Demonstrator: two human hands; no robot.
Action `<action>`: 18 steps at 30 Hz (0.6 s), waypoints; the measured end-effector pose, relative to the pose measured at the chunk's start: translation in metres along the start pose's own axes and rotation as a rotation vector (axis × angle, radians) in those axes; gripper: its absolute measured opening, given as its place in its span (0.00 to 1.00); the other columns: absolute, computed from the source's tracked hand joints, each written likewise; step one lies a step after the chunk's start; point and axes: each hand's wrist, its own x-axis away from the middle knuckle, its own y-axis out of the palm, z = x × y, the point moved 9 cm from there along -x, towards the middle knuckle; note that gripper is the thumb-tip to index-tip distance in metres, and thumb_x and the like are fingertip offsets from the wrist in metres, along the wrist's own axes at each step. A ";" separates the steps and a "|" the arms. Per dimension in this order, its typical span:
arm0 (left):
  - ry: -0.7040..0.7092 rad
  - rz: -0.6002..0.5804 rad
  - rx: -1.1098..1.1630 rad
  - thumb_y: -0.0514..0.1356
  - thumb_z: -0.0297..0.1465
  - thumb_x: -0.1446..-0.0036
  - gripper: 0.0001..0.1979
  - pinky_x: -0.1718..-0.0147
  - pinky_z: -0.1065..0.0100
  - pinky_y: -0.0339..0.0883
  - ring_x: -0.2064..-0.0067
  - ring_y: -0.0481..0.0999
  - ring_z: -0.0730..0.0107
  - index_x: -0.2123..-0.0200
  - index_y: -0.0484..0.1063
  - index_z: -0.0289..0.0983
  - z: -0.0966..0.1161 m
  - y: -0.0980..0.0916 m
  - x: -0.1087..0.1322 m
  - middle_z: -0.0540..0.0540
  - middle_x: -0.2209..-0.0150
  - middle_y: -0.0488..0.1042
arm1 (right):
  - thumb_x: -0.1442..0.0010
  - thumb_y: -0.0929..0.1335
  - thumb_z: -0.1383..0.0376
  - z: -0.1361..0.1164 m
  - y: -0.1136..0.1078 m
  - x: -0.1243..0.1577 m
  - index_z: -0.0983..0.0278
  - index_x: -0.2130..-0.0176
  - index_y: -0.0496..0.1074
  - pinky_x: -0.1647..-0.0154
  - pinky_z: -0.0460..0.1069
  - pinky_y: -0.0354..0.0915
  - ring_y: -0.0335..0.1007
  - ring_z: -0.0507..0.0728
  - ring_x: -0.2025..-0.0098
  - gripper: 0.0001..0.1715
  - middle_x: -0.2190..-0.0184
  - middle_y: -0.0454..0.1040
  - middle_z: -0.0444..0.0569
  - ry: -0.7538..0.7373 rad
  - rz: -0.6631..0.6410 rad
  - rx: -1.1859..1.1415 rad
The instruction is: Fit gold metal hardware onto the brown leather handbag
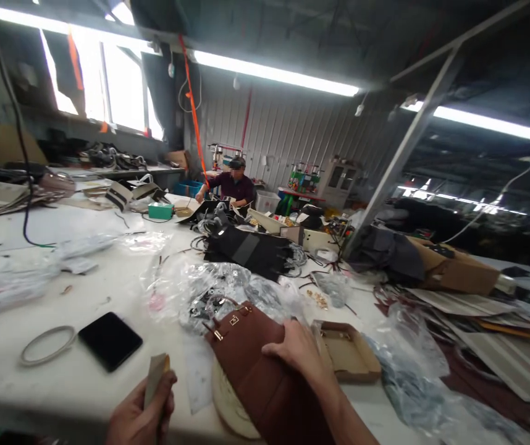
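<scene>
One white counter (84,290), crowded with clear plastic bags. Near its front edge lies one brown bag (256,364), and it looks part-finished: two gold fittings (234,320) already sit at its top, while the body lies flat and slack. The right hand (297,349) rests spread on it, palm down. Beside the bag is one open cardboard box (348,352). To the left are one black phone (110,340) and one ring (47,345). The left hand (139,417) pinches one tan strip (155,374), held upright and clear of the bag.
</scene>
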 end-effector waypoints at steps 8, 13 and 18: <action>-0.004 0.013 0.069 0.74 0.65 0.52 0.37 0.83 0.72 0.59 0.81 0.65 0.73 0.60 0.79 0.36 -0.007 0.005 0.017 0.52 0.78 0.72 | 0.39 0.74 0.36 0.051 0.034 0.031 0.63 0.47 0.83 0.43 0.58 0.77 0.84 0.69 0.44 0.38 0.48 0.87 0.59 0.072 -0.169 -0.907; 0.014 -0.056 0.105 0.70 0.64 0.46 0.35 0.84 0.73 0.58 0.82 0.66 0.75 0.57 0.77 0.37 -0.007 0.010 0.017 0.53 0.77 0.73 | 0.37 0.69 0.32 0.064 0.067 0.049 0.57 0.53 0.82 0.41 0.66 0.76 0.85 0.72 0.48 0.35 0.54 0.87 0.57 0.004 -0.031 -0.488; 0.032 -0.087 0.028 0.60 0.67 0.36 0.35 0.87 0.75 0.54 0.85 0.63 0.75 0.56 0.73 0.40 -0.009 -0.008 0.018 0.54 0.79 0.72 | 0.35 0.65 0.26 0.049 0.034 0.075 0.62 0.35 0.74 0.52 0.72 0.78 0.82 0.81 0.49 0.52 0.48 0.83 0.68 0.012 0.318 0.016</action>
